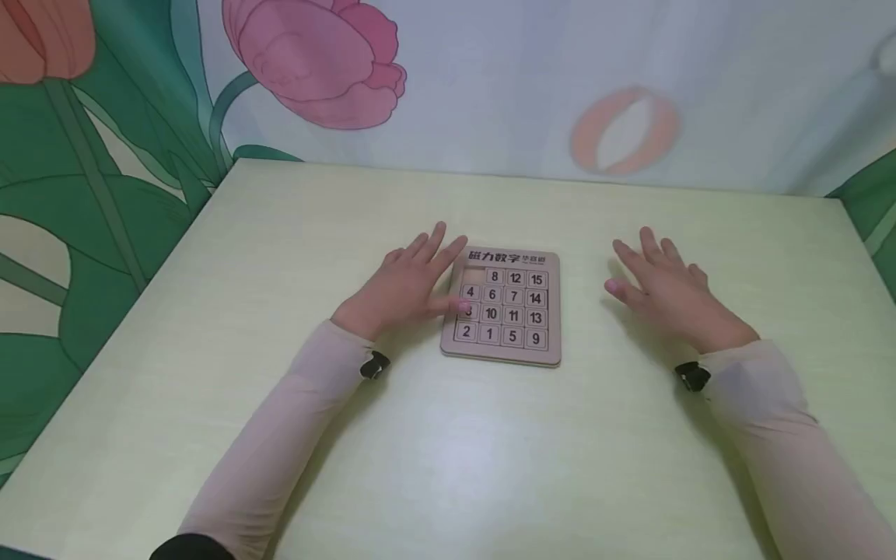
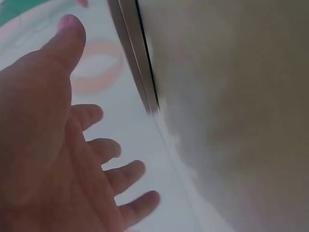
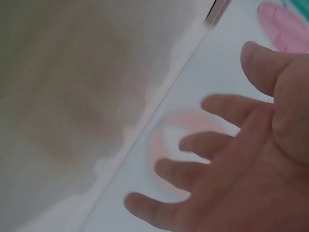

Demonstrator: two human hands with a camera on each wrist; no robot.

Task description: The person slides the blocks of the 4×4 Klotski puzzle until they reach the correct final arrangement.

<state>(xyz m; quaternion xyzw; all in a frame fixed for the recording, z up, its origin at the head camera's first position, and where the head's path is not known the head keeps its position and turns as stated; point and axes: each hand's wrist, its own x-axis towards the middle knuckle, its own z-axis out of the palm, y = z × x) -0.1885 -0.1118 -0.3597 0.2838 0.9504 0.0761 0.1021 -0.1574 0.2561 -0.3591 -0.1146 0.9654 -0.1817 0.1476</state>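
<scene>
A flat sliding number puzzle (image 1: 501, 308) lies on the table with numbered square tiles in its frame and a gap at the top left. My left hand (image 1: 399, 292) is at the puzzle's left edge, fingers spread, thumb over the left column and partly covering one tile. In the left wrist view the left hand (image 2: 58, 130) holds nothing, and the side edge of the puzzle (image 2: 135, 53) shows beside it. To the right of the puzzle, apart from it, my right hand (image 1: 668, 292) hovers with spread fingers. The right wrist view shows that hand (image 3: 241, 150) holding nothing.
The pale table (image 1: 490, 451) extends around the puzzle on every side. Behind it hangs a light backdrop (image 1: 504, 93) printed with flowers and leaves. Dark bands (image 1: 693, 376) sit at both wrists.
</scene>
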